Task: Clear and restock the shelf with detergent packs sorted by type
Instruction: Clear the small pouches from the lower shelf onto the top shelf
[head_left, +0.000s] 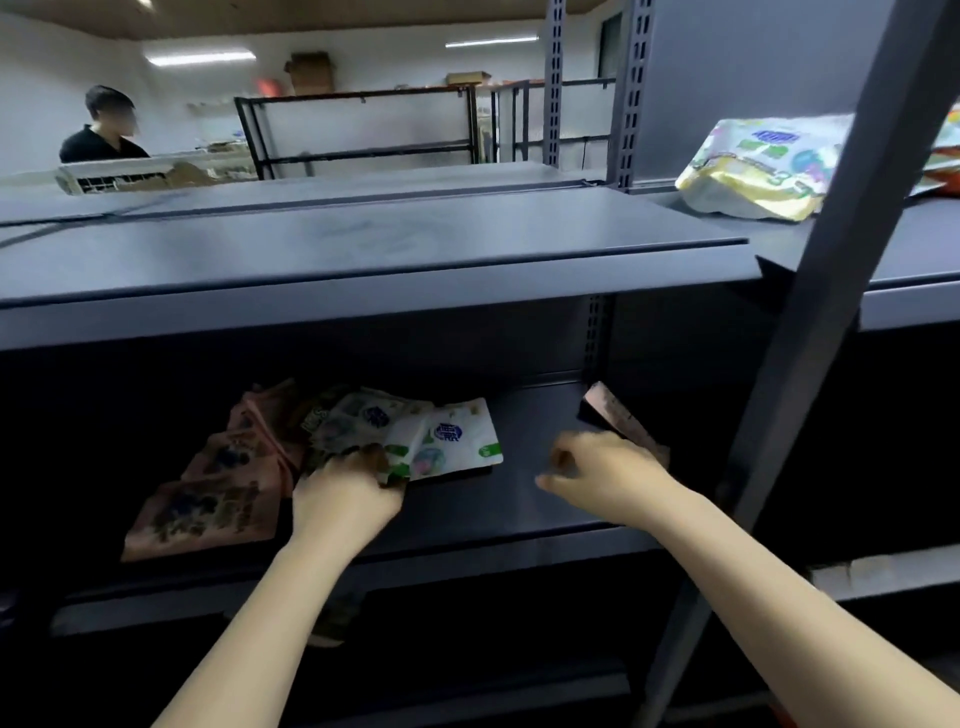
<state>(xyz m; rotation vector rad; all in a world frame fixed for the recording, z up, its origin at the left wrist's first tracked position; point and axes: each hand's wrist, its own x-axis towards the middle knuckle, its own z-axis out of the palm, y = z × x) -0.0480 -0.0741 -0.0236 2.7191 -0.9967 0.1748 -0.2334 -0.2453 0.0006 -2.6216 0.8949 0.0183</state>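
Nearest, two bare forearms reached over the front edge of the lower shelf (519, 519). The left hand (345, 491) had its fingers curled over the near edge of a fanned stack of white and green detergent packs (415, 436) and gripped it, close to the shelf's front edge and left of its middle. Just beside that stack, toward the shelf's left end, lay overlapping pink detergent packs (218, 493), the nearest one flat at the front edge. The right hand (602, 475) hovered over bare shelf to the right of the white packs, apart from them, fingers loosely bent and holding nothing. Behind it, near the shelf's right end, a dark pack (618, 421) leaned tilted; whether the hand touched it could not be told. Above, the upper shelf (363, 249) carried one yellow and white pack (753, 166) lying near its right end, partly behind a slanting grey upright (831, 260). Farther off stood a black metal rack (363, 130), and at the far left a person in a dark top (104, 140).
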